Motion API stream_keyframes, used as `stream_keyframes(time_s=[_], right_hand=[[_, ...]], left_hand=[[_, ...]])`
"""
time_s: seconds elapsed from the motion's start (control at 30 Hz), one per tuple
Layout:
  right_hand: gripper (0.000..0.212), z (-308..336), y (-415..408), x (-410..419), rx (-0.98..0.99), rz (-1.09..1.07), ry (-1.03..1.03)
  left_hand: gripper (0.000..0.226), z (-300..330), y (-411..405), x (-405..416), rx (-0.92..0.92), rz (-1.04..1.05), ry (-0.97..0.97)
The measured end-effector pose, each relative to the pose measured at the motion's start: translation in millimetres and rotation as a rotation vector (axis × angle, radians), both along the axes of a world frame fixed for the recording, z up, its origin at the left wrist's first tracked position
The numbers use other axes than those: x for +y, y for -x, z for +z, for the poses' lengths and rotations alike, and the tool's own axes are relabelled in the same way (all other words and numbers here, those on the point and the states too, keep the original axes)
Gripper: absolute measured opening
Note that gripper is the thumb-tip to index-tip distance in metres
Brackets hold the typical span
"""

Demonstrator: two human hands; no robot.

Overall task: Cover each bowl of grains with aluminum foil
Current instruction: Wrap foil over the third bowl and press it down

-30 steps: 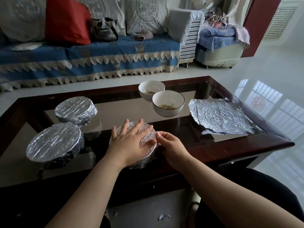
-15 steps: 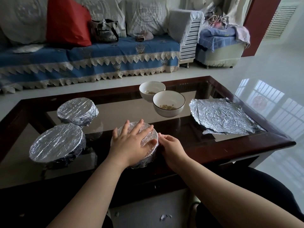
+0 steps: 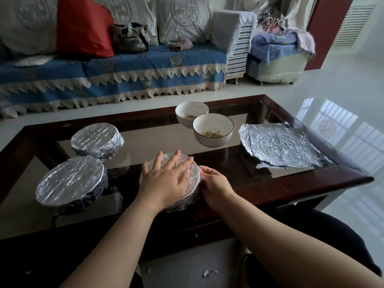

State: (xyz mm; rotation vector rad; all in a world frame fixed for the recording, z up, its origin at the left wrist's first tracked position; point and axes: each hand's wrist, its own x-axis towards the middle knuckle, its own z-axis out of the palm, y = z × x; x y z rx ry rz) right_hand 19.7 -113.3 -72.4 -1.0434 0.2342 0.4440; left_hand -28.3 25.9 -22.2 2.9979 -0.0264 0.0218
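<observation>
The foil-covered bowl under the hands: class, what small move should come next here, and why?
Probably let go of this bowl and reach for the foil sheets. The left hand lies flat on its foil top, the right hand pinches the foil at the rim, and the wrap looks snug all round. Two open bowls with grains remain uncovered.

Three foil-covered bowls (image 3: 97, 140) (image 3: 71, 179) (image 3: 190, 181), two open bowls (image 3: 191, 113) (image 3: 213, 129), two foil sheets (image 3: 280, 146).

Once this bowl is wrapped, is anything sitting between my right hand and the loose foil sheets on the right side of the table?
Nothing visible. The right hand is at the wrapped bowl; only bare glass table lies between it and the foil sheets. The open bowls stand farther back.
</observation>
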Motion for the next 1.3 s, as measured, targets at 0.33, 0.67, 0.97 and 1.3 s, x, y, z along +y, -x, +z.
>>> stream_keyframes(time_s=[0.33, 0.67, 0.97, 1.3], right_hand=[[0.011, 12, 6, -4, -0.282, -0.208, 0.447], [0.029, 18, 4, -9, -0.505, -0.058, 0.666], [0.022, 9, 3, -16, -0.348, 0.15, 0.285], [0.015, -2, 4, -4, -0.31, -0.019, 0.365]], left_hand=[[0.057, 1, 0, -5, -0.023, 0.092, 0.014], [0.082, 16, 7, 11, 0.018, 0.149, 0.295], [0.134, 2, 18, 29, 0.143, 0.052, 0.185], [0.132, -3, 21, 25, 0.055, 0.053, 0.164]])
